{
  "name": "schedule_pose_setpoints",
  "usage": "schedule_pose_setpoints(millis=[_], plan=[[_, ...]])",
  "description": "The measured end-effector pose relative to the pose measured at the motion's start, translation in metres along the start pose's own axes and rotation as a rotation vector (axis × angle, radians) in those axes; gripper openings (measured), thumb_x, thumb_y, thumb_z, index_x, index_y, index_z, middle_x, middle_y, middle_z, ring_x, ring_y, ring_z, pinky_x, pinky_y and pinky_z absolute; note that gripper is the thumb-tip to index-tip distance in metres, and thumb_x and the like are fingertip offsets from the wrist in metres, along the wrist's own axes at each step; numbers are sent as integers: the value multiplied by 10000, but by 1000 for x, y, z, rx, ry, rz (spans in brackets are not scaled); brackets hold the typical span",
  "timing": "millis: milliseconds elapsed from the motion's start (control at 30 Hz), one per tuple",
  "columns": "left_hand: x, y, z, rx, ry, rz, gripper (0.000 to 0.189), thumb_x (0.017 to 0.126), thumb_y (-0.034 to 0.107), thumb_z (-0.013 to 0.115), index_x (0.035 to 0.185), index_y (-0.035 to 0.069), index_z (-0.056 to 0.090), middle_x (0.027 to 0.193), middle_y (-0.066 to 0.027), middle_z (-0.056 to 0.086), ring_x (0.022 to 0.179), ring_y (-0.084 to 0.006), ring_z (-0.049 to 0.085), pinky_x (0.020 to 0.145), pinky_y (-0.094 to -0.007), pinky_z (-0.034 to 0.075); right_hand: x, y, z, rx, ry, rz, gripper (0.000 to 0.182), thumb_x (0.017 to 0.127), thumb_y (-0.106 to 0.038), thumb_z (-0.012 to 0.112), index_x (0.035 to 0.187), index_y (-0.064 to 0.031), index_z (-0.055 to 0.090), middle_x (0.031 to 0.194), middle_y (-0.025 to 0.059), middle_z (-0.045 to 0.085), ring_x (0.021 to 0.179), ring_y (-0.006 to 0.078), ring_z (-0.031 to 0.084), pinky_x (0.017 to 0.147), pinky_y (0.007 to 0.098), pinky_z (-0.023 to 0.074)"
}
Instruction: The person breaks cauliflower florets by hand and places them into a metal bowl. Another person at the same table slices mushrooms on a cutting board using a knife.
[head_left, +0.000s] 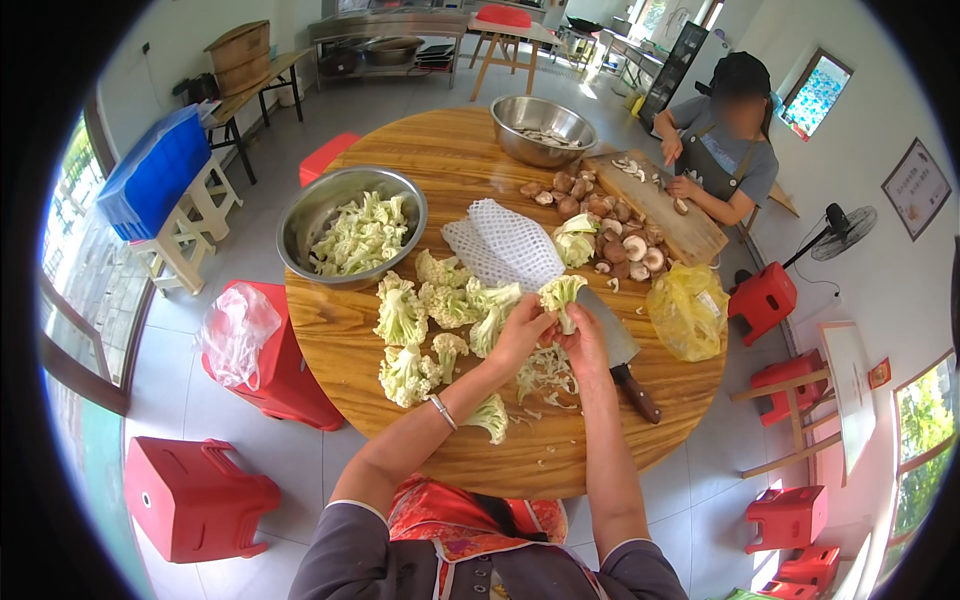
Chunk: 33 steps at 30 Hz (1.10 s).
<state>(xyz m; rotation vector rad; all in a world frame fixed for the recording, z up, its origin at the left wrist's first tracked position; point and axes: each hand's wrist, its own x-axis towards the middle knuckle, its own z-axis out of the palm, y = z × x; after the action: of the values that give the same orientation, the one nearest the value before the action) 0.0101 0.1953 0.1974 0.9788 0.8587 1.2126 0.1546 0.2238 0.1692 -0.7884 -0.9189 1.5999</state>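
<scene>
Between my two hands is a cauliflower floret (561, 294), its head up and its stem down. My left hand (526, 324) grips it from the left, while my right hand (586, 341) holds the stem side. Just right of my right hand lies a cleaver (609, 326) with a brown wooden handle. Pale cauliflower peelings (546, 373) are heaped below my hands. Several large cauliflower pieces (401, 309) lie to the left on the wooden table. Behind them, a steel bowl (291, 251) contains small cauliflower florets (364, 238).
White foam netting (506, 244), a leafy cauliflower piece (576, 241), shiitake mushrooms (634, 246) and a yellow plastic bag (688, 311) lie beyond my hands. Across the round table (442, 157), a person (724, 150) works at a cutting board (656, 202). Red stools (199, 499) surround the table.
</scene>
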Motion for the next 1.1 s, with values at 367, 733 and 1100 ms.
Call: schedule_pose_setpoints(millis=[367, 733, 1100], plan=[[11, -5, -10, -13, -15, 113, 136, 883, 121, 568, 875, 27, 471, 700, -33, 558, 582, -86, 511, 525, -232, 430, -9, -15, 14, -47, -43, 71, 255, 877, -261, 608, 1025, -59, 565, 919, 22, 597, 803, 130, 565, 648, 300, 484], [-3, 5, 0, -13, 101, 93, 200, 862, 155, 621, 949, 1, 526, 727, -31, 579, 526, -76, 519, 462, -212, 416, -6, -3, 22, -247, 229, -275, 335, 844, -202, 659, 1108, -38, 534, 973, 31, 593, 839, 85, 549, 709, 260, 461], [-1, 6, -4, -156, 187, 34, 148, 866, 172, 608, 805, 74, 515, 617, 34, 488, 541, -39, 452, 496, -192, 361, -11, -1, 28, -446, 173, -337, 308, 859, -147, 624, 1110, -1, 522, 958, 29, 577, 832, 82, 535, 722, 246, 447]])
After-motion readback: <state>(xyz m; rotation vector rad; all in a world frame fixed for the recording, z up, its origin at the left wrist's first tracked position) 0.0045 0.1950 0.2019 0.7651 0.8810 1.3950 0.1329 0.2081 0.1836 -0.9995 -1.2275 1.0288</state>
